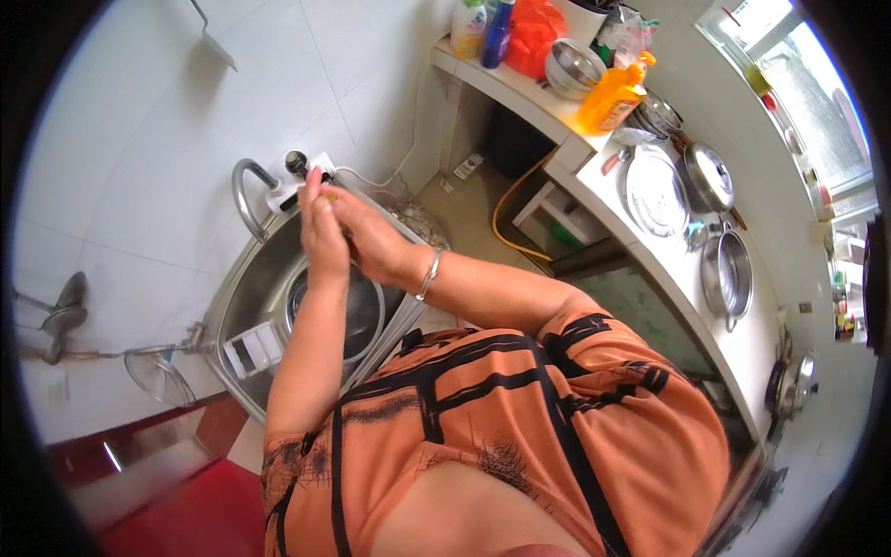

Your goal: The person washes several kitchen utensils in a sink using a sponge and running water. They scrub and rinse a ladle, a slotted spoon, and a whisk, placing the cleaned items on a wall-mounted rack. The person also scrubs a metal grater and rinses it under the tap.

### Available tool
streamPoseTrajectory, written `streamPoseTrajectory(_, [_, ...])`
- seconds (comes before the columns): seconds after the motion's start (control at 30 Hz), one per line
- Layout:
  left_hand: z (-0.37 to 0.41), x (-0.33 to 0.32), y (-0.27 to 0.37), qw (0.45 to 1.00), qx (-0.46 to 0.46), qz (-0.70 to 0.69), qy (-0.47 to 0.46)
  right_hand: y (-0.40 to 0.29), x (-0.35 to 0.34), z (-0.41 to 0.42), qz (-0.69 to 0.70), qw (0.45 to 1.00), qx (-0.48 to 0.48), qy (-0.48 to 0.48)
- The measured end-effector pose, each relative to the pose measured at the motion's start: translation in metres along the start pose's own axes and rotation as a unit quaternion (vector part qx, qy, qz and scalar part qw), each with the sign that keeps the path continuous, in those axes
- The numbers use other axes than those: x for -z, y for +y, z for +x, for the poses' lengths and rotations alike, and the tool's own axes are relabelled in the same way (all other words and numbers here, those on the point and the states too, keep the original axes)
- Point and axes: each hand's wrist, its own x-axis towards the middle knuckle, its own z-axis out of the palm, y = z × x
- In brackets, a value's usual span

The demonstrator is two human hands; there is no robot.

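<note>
My left hand (322, 240) and my right hand (376, 240) are pressed palm to palm above a stainless steel sink (240, 306). Whatever may lie between the palms is hidden. A small yellowish spot, perhaps a ring, shows near the right fingers. On my right wrist sits a silver bangle (428, 275). Just left of my fingertips a curved metal faucet (243, 184) rises at the sink's back edge. Below my forearms a round basin (372, 327) stands in the sink, partly covered by the left arm. Beside it is a white plastic holder (254, 350).
On the right-hand counter (644, 261) stand an orange pump bottle (612, 101), a metal bowl (572, 68), a shiny round lid (656, 191), a lidded pan (708, 177) and a steel pot (727, 278). A wire strainer (160, 376) and ladles (66, 313) hang at left. A yellow hose (498, 216) runs below the counter.
</note>
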Motion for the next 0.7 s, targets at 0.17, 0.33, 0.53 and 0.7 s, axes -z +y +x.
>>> streamPoseTrajectory(0.17, [-0.03, 0.038, -0.037, 0.864, -0.267, 0.427, -0.002, 0.021, -0.002, -0.006, 0.007, 1.0, -0.013, 0.018])
streamPoseTrajectory(0.33, [-0.064, 0.044, -0.046, 0.844, -0.265, 0.444, -0.142, 0.034, 0.047, -0.028, 0.001, 0.995, -0.094, 0.016])
streamPoseTrajectory(0.53, [-0.098, 0.101, -0.059, 0.821, -0.11, 0.524, -0.199, -0.007, 0.117, -0.058, -0.043, 0.982, -0.157, 0.093])
streamPoseTrajectory(0.7, [-0.15, 0.199, -0.106, 0.79, 0.179, 0.564, -0.161, 0.0, 0.132, -0.086, -0.031, 0.965, -0.209, 0.154])
